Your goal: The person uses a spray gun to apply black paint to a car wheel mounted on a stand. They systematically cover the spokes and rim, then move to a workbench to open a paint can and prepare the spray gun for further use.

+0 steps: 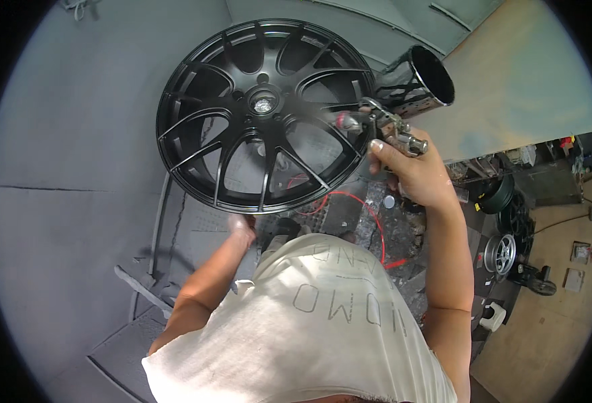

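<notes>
A black multi-spoke car wheel rim (pixel 227 109) faces me, its centre hole and bolt holes showing. My right hand (pixel 420 171) is closed around a metal spray gun (pixel 388 127), thumb along its back. The gun's nozzle points left at the spokes, close to the wheel's right edge, and a faint mist hangs before it. A dark, paint-streaked cup (pixel 403 84) sits on the gun, tilted, its open mouth toward the right. My left hand (pixel 242 228) is at the wheel's lower edge; its fingers are hidden behind the rim, so their grip cannot be made out.
A red hose (pixel 380 225) curves over the stained floor below the wheel. Grey walls (pixel 74 134) rise on the left, with a pale stick (pixel 141 292) low beside them. To the right are a silver wheel (pixel 501 254), dark wheels (pixel 514 218) and a cluttered shelf (pixel 490 168).
</notes>
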